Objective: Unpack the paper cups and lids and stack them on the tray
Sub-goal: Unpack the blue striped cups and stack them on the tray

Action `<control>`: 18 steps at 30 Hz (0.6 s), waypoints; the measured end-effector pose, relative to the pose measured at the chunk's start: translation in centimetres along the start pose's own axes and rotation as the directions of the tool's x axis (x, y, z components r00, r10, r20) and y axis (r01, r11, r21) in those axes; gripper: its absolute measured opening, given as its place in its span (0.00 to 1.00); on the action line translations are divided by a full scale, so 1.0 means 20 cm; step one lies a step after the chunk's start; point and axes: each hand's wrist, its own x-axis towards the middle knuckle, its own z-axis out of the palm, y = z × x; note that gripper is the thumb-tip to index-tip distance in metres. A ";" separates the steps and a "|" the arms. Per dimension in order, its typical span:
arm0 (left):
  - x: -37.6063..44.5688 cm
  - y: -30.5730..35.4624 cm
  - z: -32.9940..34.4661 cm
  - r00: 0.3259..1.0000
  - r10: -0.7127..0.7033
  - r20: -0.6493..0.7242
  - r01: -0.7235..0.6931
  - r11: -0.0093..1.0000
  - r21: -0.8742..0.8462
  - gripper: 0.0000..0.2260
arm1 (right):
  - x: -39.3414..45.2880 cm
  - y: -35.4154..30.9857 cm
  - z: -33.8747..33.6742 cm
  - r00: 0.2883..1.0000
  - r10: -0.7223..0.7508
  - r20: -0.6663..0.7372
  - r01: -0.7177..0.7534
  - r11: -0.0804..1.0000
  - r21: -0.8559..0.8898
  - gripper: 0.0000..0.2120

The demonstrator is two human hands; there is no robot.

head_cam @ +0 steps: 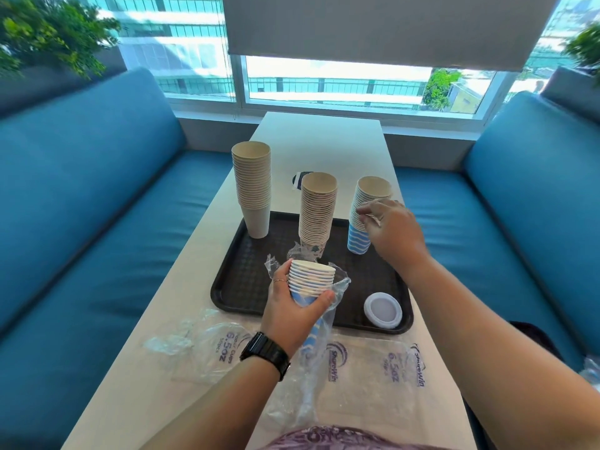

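A black tray point(246, 287) lies on the white table point(324, 138). On it stand three stacks of paper cups: a tall plain one point(252, 186) at the back left, a middle one point(317, 212), and a blue-and-white striped one point(359, 238) at the right. My right hand point(394, 232) touches the striped stack with its fingertips. My left hand point(292, 306) grips a short stack of blue cups point(311, 276) still partly inside a clear plastic sleeve point(324, 326), above the tray's near edge. A stack of white lids point(383, 309) sits at the tray's near right corner.
Two empty clear plastic sleeves with purple print lie on the table in front of the tray, one on the left point(201, 349) and one on the right point(389, 368). A small dark object point(298, 180) lies behind the middle stack. Blue sofas point(97, 222) flank the table.
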 end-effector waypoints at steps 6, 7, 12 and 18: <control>-0.02 0.03 0.00 0.999 0.028 -0.019 -0.028 0.999 0.017 0.38 | -0.16 -0.16 -0.02 0.967 -0.024 0.253 -0.030 0.978 0.207 0.09; -0.02 0.04 0.00 0.999 0.031 -0.026 -0.031 0.999 0.019 0.38 | -0.17 -0.18 -0.02 0.956 -0.034 0.290 -0.035 0.972 0.231 0.08; -0.03 0.06 -0.01 0.999 0.035 -0.026 -0.035 0.999 0.023 0.38 | -0.24 -0.23 -0.04 0.891 -0.086 0.446 -0.092 0.927 0.363 0.04; -0.05 0.08 -0.02 0.999 0.035 -0.004 -0.035 0.999 0.013 0.40 | -0.29 -0.24 -0.03 0.850 -0.101 0.518 -0.121 0.918 0.378 0.05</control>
